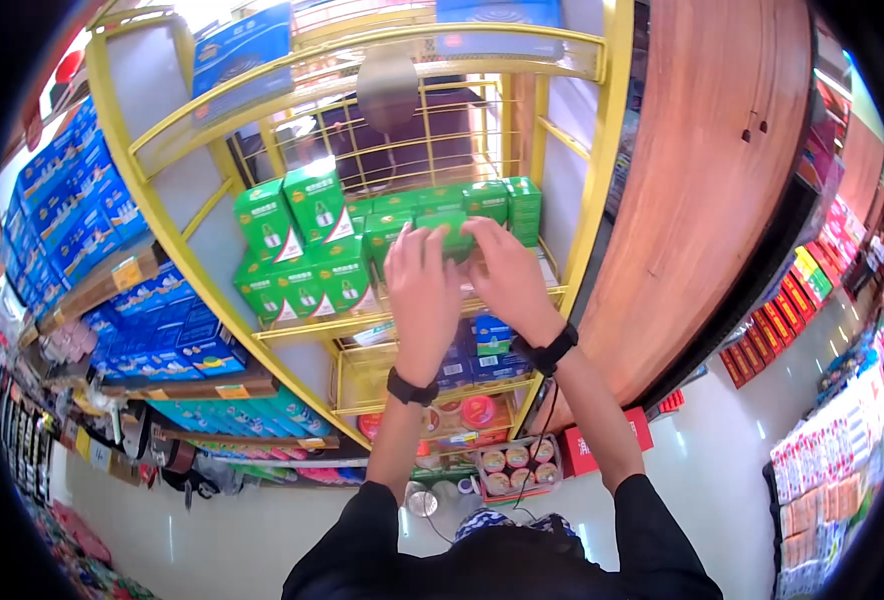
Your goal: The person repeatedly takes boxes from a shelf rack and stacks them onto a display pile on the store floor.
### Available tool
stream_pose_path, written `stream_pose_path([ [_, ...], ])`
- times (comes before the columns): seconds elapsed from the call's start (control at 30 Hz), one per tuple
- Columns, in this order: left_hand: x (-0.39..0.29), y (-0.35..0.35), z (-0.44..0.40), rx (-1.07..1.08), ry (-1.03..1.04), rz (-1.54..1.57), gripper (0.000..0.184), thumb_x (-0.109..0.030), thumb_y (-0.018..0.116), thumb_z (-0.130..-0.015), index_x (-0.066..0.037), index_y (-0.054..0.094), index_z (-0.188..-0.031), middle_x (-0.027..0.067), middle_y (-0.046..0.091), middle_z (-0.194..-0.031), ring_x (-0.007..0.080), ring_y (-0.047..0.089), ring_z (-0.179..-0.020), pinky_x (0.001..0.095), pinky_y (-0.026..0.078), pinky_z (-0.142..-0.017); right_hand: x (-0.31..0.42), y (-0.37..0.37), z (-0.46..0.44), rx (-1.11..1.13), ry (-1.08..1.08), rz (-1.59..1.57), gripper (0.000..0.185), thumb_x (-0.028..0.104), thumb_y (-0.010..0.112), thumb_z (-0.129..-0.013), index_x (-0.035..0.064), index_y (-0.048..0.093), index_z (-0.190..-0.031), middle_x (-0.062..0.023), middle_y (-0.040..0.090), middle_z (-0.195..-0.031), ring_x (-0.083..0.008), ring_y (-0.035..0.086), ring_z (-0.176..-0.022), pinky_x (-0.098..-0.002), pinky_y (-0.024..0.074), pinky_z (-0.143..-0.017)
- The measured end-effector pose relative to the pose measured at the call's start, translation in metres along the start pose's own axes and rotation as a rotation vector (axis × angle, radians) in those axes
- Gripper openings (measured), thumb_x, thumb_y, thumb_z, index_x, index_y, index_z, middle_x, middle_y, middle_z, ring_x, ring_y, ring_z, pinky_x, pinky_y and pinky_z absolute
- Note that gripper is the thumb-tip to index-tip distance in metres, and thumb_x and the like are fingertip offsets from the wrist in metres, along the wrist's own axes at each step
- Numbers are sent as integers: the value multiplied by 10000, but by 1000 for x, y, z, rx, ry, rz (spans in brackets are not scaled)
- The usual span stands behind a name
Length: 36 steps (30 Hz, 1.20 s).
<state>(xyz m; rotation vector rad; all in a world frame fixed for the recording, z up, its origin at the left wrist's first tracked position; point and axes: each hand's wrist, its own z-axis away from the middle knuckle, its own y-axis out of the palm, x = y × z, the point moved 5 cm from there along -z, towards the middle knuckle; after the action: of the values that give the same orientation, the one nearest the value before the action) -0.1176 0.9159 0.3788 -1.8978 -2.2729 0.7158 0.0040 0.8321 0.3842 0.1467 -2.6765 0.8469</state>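
The person stands before a yellow rack (pixel 610 150), and both arms reach forward to its middle shelf. The left hand (pixel 424 290) and the right hand (pixel 512 275) hold together one green box (pixel 450 238); the grip of each hand is closed on it, with the fingers bent over it from the two sides. This box is at the front of the shelf, near a group of similar green cartons (pixel 485 203) behind it. To the left there is a stack of more cartons (pixel 307 288), and two upper cartons (pixel 315 203) stand upright on top of it. On the level below, under the right hand, blue packages (pixel 492 336) are placed. Each wrist has a black band (pixel 412 388).
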Motion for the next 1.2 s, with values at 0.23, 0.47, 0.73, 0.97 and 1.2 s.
stream_pose_path([
  [0.23,-8,-6,0,-75,-101,198,565,42,757,-854,-89,639,-1390,159,608,-1499,425,631,-1303,520,529,-1064,4,0,4,-101,-18,-68,352,-30,695,-842,78,612,-1167,-125,666,-1425,-434,684,-1136,-496,586,-872],
  [0.47,-93,-45,35,-108,3,162,645,18,850,-772,-65,664,-1384,167,668,-1393,387,631,-1256,487,504,-1090,33,-106,70,-202,-299,-76,328,-26,727,-853,51,668,-1166,-82,688,-1430,-324,724,-1112,-435,609,-858],
  [0.73,-282,42,120,174,-173,423,527,-81,920,-755,-33,699,-1231,171,682,-1147,376,691,-1074,449,572,-935,-66,-238,252,-209,26,-60,501,-64,762,-828,31,689,-1314,-205,653,-1475,-417,670,-1274,-477,583,-1032],
  [0.97,-461,190,242,797,-204,725,551,-221,912,-833,-60,624,-1275,184,669,-1170,420,693,-1078,486,572,-875,-141,-344,458,-167,628,158,739,66,870,-737,50,613,-1430,-243,507,-1589,-473,560,-1400,-514,523,-1145],
  [1.2,-602,273,312,1246,130,890,710,-315,859,-939,-57,505,-1498,206,698,-1254,417,742,-994,492,603,-826,-196,-451,561,-428,1011,247,589,39,862,-771,73,615,-1305,-203,682,-1411,-395,622,-1328,-464,530,-1124],
])
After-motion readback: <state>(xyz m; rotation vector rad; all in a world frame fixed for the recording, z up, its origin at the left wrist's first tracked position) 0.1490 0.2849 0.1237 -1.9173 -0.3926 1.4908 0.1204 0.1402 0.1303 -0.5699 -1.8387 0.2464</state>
